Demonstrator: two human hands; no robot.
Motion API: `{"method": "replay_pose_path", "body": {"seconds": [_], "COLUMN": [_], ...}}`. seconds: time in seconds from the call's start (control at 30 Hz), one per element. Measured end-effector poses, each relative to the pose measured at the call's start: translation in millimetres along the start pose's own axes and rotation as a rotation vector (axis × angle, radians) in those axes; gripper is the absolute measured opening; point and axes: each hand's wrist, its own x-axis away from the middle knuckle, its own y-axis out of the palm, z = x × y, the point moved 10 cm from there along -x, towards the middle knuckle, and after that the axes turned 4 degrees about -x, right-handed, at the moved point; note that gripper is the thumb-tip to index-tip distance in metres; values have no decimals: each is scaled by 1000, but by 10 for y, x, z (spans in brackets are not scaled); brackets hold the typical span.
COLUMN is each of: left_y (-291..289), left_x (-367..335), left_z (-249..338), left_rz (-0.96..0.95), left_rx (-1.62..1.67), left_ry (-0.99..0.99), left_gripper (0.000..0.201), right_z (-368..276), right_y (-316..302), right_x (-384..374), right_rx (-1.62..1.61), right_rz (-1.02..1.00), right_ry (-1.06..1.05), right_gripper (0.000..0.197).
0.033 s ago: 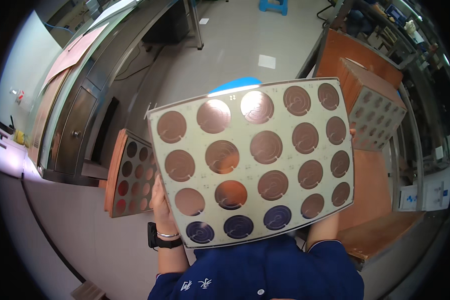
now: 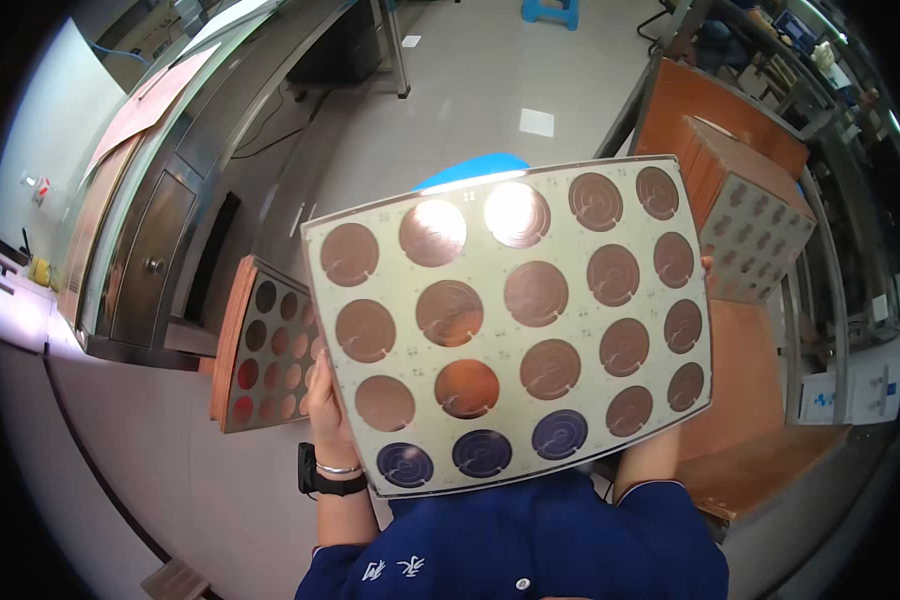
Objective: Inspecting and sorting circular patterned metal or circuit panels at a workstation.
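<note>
A pale circuit board panel (image 2: 497, 340) with rows of round copper discs is held up in front of my chest, tilted slightly with its right side higher. My left hand (image 2: 327, 400) grips its lower left edge, the fingers partly hidden behind it. Of my right hand (image 2: 707, 262) only a fingertip shows at the right edge; the rest is behind the panel, with the forearm rising below it. Light glares off two discs in the top row, while several in the bottom row look dark blue.
Similar panels (image 2: 270, 350) lean in a stack at left, beside a metal desk (image 2: 135, 270) with a drawer. On the right, another panel stack (image 2: 755, 235) stands on a wooden rack (image 2: 735, 385). A blue object (image 2: 475, 167) shows behind the panel; a blue stool (image 2: 550, 14) is farther off.
The panel has shifted very slightly to the right, and the glare on its top discs has changed. Both hands keep their hold.
</note>
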Motion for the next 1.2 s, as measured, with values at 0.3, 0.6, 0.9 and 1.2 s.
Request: {"method": "replay_pose_path", "body": {"seconds": [0.3,0.6,0.9,1.2], "left_y": [132,131,143,-65], "left_x": [-62,-191,-130,-122], "left_z": [-173,18,154,289], "left_rz": [15,90,101,158], "left_rx": [26,53,12,-99], "left_ry": [-90,50,181,267], "left_gripper": [44,32,34,31], "right_z": [2,-170,220,5], "right_y": [-169,21,-312,185], "right_x": [243,330,373,387], "right_rx": [139,187,-446,-334], "right_rz": [92,153,81,-4], "right_ry": [-39,-103,260,275], "right_gripper": [26,30,37,47]}}
